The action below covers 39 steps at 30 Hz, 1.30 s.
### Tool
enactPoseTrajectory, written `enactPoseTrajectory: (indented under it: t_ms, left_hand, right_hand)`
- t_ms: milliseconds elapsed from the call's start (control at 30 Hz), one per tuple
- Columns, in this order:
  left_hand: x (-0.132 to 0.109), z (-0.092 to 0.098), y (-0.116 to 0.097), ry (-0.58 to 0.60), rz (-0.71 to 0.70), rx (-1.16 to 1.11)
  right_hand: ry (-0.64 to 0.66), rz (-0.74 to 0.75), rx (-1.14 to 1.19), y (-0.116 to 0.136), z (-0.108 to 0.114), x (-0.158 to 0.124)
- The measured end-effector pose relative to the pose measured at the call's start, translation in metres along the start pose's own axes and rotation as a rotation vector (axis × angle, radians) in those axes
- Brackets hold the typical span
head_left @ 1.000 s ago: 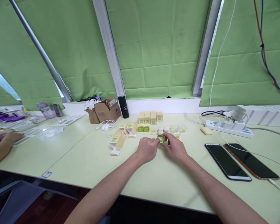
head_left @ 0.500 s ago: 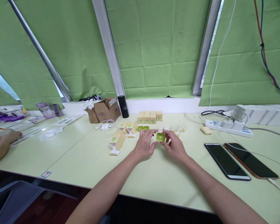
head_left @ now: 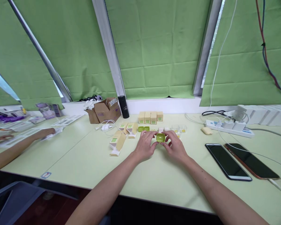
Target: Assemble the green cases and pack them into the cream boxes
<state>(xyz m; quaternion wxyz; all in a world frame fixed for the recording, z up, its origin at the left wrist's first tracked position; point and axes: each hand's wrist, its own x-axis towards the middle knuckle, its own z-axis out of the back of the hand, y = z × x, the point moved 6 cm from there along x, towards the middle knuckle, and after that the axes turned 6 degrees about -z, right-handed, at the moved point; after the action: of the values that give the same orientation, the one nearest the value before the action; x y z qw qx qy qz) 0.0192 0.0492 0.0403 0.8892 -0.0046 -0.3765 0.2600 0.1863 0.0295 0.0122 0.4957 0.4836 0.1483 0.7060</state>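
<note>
A small green tray-like case is held up between my two hands, its hollow side toward me. My left hand pinches its left edge with thumb and fingers. On the opposite edge, my right hand grips it the same way. Just behind my left hand lies an open green case with two hollows. Clear round containers with yellow spots sit beyond my right hand, beside small white pieces. Opened small cardboard boxes lie to the left.
Several closed small boxes line the back, near a black bottle and a brown carton. Two phones and a power strip with cables occupy the right. Another person's arm reaches over the table at left.
My hands keep their hold on the green case, which has shifted very slightly left. At the left, the other person's arm has reached farther onto the table, a hand now at the clear plastic bags.
</note>
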Motion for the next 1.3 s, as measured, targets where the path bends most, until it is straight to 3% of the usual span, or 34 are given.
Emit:
enactPoseTrajectory:
  t_ms: [367,1300]
  left_hand:
    - [-0.0007,-0.001,0.0016,-0.002,0.008,0.017]
    - [-0.0001,0.0038,0.0007,-0.019,0.022,0.007]
  right_hand:
    - [-0.017,0.042,0.033,0.0072,0.0024,-0.0004]
    - [-0.016,-0.033,0.11,0.006,0.0034,0.0015]
